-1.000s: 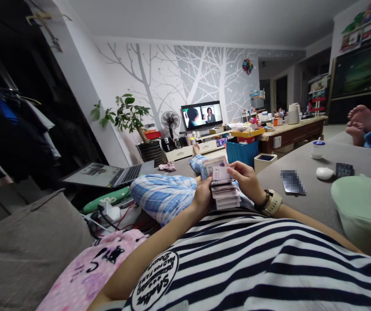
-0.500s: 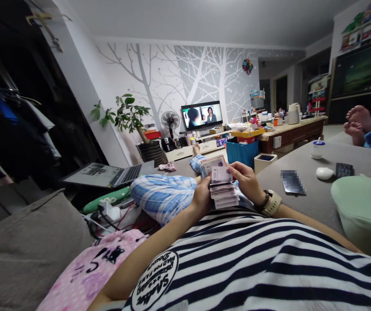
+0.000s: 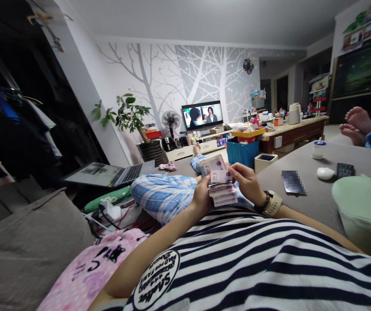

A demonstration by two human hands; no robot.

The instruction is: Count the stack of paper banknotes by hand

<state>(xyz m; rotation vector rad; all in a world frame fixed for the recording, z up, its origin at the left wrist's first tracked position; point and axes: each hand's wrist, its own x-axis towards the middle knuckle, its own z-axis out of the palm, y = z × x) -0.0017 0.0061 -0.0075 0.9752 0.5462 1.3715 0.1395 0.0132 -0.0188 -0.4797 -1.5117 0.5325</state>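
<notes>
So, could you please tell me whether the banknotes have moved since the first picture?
Yes, slightly: judged against the television, the lower end of the banknotes has shifted a little left and up in the view.

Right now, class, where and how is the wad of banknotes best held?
Likely the wad of banknotes is best held at its left edge, from the left, where the left grip has it: the near ends splay in loose layers, and the right grip pinches the right side of an upper note.

Two hands [image 3: 202,193] [image 3: 246,182], banknotes [image 3: 222,191] too overlapped to count, one phone [image 3: 291,182], one laptop [image 3: 96,173]
</notes>
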